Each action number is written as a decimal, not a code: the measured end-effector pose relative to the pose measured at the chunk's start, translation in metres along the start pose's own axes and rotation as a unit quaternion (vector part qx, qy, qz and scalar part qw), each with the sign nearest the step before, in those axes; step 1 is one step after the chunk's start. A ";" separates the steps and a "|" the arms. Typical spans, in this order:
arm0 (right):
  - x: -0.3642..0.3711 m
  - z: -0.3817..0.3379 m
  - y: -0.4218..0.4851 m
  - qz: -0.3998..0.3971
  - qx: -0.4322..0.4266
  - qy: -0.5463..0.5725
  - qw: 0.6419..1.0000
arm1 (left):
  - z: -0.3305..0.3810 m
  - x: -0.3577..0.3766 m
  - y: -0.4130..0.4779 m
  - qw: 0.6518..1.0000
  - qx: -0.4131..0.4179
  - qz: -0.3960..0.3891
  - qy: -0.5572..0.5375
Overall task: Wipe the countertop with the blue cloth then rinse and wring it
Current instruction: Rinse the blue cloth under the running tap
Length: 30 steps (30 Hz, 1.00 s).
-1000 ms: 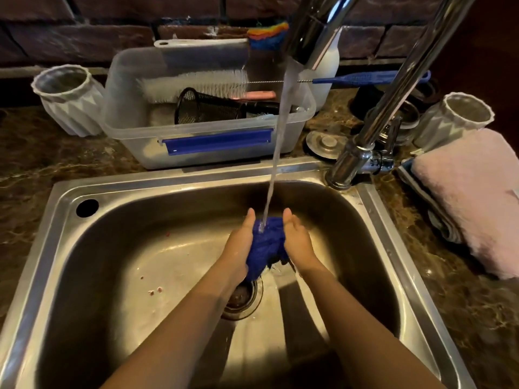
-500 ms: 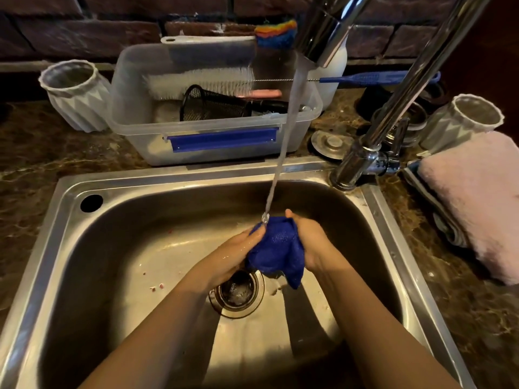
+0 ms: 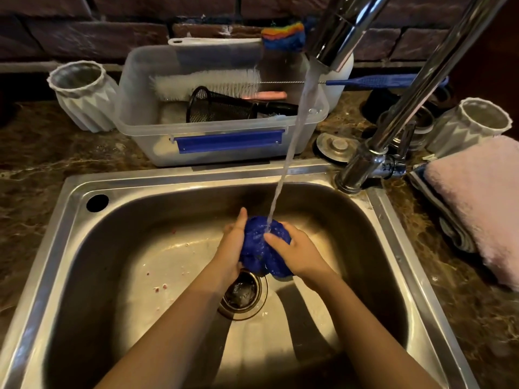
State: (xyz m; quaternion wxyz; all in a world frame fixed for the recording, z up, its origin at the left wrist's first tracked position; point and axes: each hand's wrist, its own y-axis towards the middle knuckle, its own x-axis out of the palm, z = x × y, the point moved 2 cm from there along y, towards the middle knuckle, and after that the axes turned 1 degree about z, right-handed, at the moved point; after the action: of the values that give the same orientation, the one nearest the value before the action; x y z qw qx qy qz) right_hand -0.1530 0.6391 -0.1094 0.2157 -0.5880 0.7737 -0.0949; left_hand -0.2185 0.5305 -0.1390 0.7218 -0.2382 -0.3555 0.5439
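Note:
The blue cloth (image 3: 259,248) is bunched into a wet ball over the steel sink (image 3: 84,248), above the drain (image 3: 243,293). My left hand (image 3: 231,245) presses against its left side. My right hand (image 3: 295,252) wraps over its right side and top. Both hands grip the cloth. Water streams from the chrome faucet (image 3: 337,32) and lands on the top of the cloth. The dark marbled countertop (image 3: 42,158) runs around the sink.
Behind the sink stands a clear plastic bin (image 3: 224,153) with a bottle brush (image 3: 207,82) and a black mesh cup (image 3: 219,108). White ribbed cups (image 3: 81,94) (image 3: 474,122) stand left and right. A pink towel (image 3: 483,197) lies at right. A metal stopper (image 3: 335,144) lies near the faucet base.
The cloth went from pressed between flat palms to rubbed and bunched into a ball. My right hand has come over its top. The water keeps running.

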 end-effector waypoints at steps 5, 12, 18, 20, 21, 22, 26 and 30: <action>-0.008 0.003 0.009 0.062 0.045 -0.056 0.996 | -0.004 0.004 -0.007 0.983 0.126 -0.049 0.123; 0.031 -0.023 -0.019 0.147 -0.059 -0.277 0.948 | 0.001 0.007 0.003 1.000 -0.008 -0.002 -0.008; 0.008 -0.013 0.027 0.246 0.042 -0.246 0.937 | -0.014 0.026 -0.011 0.998 0.022 0.021 0.046; 0.006 -0.008 0.028 0.203 0.011 -0.280 0.938 | -0.013 0.019 -0.004 0.994 0.043 0.051 0.090; 0.008 -0.008 0.024 0.177 -0.013 -0.303 0.937 | -0.012 0.014 0.001 0.993 0.049 0.050 0.097; 0.011 -0.012 0.017 0.152 -0.037 -0.317 0.936 | -0.009 0.011 0.005 0.994 0.046 0.040 0.088; 0.032 -0.031 -0.006 0.155 -0.091 -0.328 0.927 | -0.005 0.011 0.007 0.998 -0.015 -0.043 -0.047; 0.018 -0.020 0.024 0.247 -0.001 -0.205 0.947 | -0.013 0.025 -0.009 1.000 0.019 -0.020 0.003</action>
State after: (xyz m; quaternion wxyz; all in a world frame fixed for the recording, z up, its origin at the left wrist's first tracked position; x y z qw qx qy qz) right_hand -0.1871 0.6266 -0.1054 0.3864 -0.3853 0.8337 0.0846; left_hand -0.1986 0.5521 -0.1342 0.7379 -0.2189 -0.3479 0.5353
